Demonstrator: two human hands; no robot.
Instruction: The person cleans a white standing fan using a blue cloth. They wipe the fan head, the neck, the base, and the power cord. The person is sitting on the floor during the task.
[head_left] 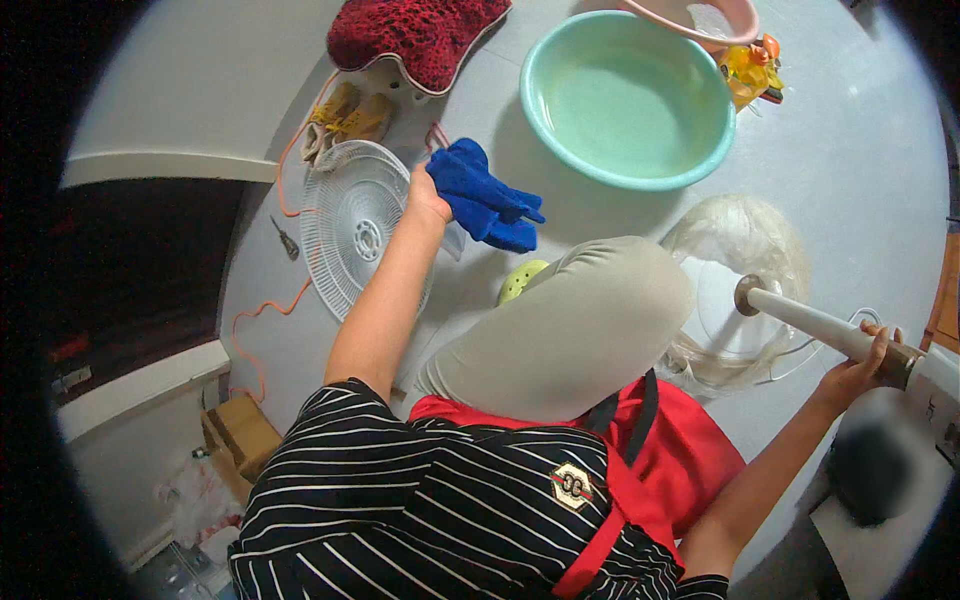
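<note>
My left hand grips a bunched blue cloth, whose loose ends hang to the right. Just below and left of that hand, a round white fan grille lies on the floor, partly behind my forearm. At the far right, my right hand is wrapped round the white pole of a standing fan near its upper fitting. The pole leans to the right from a round white base. Crumpled clear plastic surrounds that base. My bent knee hides part of the plastic.
A mint-green basin stands ahead, with a pink basin and a yellow package behind it. Left are a red cushion, shoes, a screwdriver, an orange cord and a cardboard box.
</note>
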